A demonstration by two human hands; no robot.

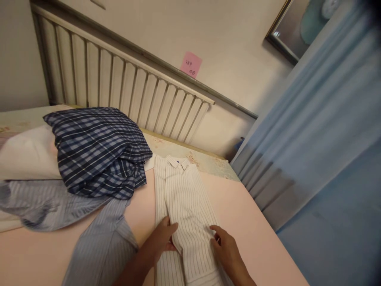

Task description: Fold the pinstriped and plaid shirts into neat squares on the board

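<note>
A: Both hands are low on the white striped shirt point(186, 206), which lies lengthwise on the pink bed point(253, 222) with its sides folded in to a narrow strip. The left hand point(160, 240) rests flat on the left fold, fingers together and loosely curled over the edge. The right hand point(228, 250) sits on the right edge, fingers bent and tips on the cloth; whether it pinches a layer I cannot tell.

B: So how would you do this fold well?

A: I'd say keep both palms level with each other so the crease runs straight across the stripes, and press air out away from the wrists.

B: Anything crowding them?

A: Just left of the left hand lies a grey-blue striped shirt point(104, 242), touching the white one's edge. Worth keeping it from being caught in the fold. Beyond the fingertips the collar point(177, 162) points to the headboard point(119, 83); further left sits a navy plaid bundle point(98, 151) on a white pillow point(26, 153).
</note>
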